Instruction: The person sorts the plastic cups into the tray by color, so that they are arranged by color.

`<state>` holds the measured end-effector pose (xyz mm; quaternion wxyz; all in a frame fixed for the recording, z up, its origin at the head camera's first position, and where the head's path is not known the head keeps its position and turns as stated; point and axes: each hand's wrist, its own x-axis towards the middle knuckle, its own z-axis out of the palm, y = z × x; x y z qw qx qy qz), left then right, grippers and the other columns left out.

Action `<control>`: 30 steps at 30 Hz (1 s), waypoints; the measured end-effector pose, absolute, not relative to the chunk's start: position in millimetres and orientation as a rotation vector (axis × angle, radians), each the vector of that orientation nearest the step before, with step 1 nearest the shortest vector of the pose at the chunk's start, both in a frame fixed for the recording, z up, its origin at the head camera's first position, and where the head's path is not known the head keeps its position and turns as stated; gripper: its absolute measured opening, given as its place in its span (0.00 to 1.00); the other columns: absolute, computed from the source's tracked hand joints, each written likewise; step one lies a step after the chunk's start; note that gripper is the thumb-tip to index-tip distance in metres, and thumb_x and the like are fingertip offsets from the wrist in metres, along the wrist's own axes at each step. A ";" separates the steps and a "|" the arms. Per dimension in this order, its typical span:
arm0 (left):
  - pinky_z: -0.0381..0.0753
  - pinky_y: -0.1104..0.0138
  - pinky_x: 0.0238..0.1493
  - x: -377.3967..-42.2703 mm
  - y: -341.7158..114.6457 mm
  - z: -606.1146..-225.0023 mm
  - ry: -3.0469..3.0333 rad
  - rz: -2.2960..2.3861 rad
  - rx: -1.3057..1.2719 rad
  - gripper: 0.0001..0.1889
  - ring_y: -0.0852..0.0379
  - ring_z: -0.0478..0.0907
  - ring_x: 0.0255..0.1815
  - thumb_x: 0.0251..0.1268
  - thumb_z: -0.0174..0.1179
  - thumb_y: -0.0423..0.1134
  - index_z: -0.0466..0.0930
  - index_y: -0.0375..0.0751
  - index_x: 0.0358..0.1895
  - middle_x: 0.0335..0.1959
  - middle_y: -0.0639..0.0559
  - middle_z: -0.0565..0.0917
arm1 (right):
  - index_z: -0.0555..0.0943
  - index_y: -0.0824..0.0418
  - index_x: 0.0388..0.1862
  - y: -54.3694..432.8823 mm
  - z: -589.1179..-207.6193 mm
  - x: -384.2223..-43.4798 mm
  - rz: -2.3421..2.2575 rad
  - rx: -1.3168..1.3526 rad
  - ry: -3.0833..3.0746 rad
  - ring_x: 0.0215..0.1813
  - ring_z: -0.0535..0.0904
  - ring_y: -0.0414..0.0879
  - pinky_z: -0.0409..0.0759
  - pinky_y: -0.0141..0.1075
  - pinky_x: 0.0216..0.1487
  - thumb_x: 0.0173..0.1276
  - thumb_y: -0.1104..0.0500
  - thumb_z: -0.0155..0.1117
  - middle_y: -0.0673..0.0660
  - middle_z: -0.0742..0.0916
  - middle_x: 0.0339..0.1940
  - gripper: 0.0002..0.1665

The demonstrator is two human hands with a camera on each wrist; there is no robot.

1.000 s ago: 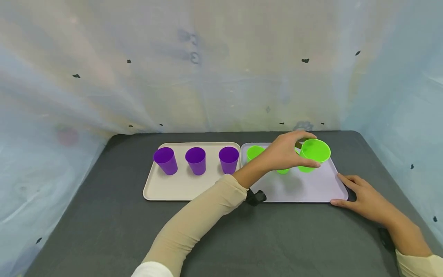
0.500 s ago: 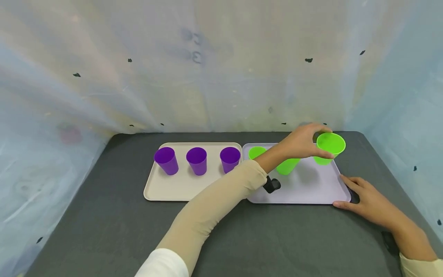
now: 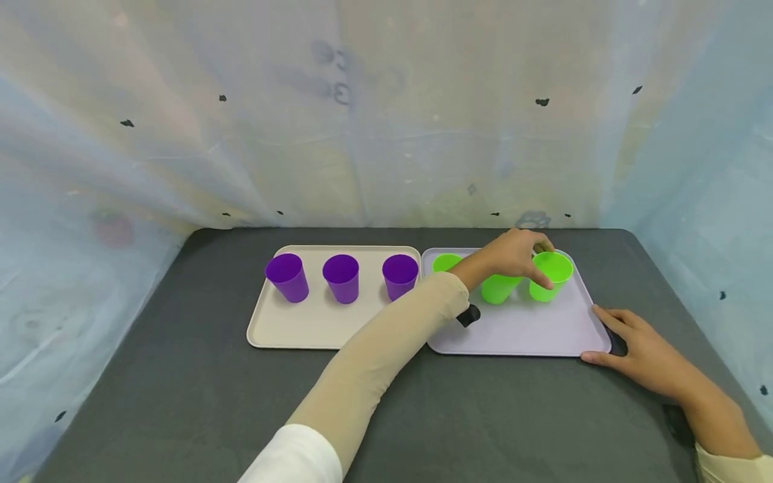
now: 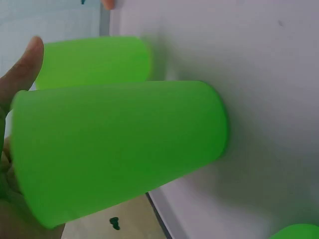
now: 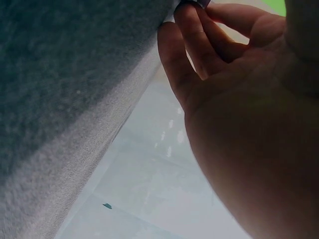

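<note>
My left hand grips the rim of the rightmost green cup on the lavender tray, thumb at the near side and fingers behind. In the left wrist view that cup shows past a nearer green cup, which hides part of the hand. The nearer cup is the middle one in the head view. A third green cup stands at the tray's left, partly covered by the arm. My right hand holds the tray's right front corner, with thumb and fingers on its edges.
A cream tray adjoins on the left, bearing three purple cups in a row. Both trays lie on a dark grey tabletop. Pale plastic sheeting rises behind and at the sides. My left forearm crosses in front of the trays.
My left hand carried the green cup right, then back left and down onto the lavender tray, beside the middle green cup. The right hand has stayed at the tray's corner.
</note>
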<state>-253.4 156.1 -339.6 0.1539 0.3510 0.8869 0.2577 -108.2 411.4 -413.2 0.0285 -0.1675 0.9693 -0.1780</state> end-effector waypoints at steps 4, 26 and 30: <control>0.72 0.77 0.62 -251.0 165.7 -339.7 2.575 0.642 1.032 0.39 0.68 0.74 0.63 0.49 0.76 0.59 0.74 0.55 0.66 0.62 0.64 0.79 | 0.57 0.69 0.78 415.7 -412.4 -104.1 -0.540 -0.505 2.990 0.63 0.67 0.70 0.68 0.65 0.53 0.59 0.43 0.75 0.73 0.70 0.64 0.58; 0.71 0.75 0.65 -256.0 158.0 -345.2 2.563 0.672 1.020 0.42 0.67 0.73 0.67 0.50 0.74 0.61 0.70 0.58 0.71 0.66 0.64 0.77 | 0.58 0.69 0.78 405.0 -411.9 -107.9 -0.535 -0.496 2.971 0.63 0.67 0.69 0.69 0.65 0.54 0.60 0.40 0.73 0.72 0.71 0.64 0.58; 0.73 0.77 0.62 -256.0 150.9 -343.1 2.523 0.770 1.060 0.42 0.67 0.76 0.64 0.51 0.74 0.58 0.70 0.55 0.71 0.67 0.64 0.76 | 0.59 0.69 0.77 405.4 -412.9 -107.3 -0.538 -0.502 2.982 0.63 0.68 0.69 0.69 0.65 0.54 0.60 0.41 0.74 0.72 0.71 0.64 0.58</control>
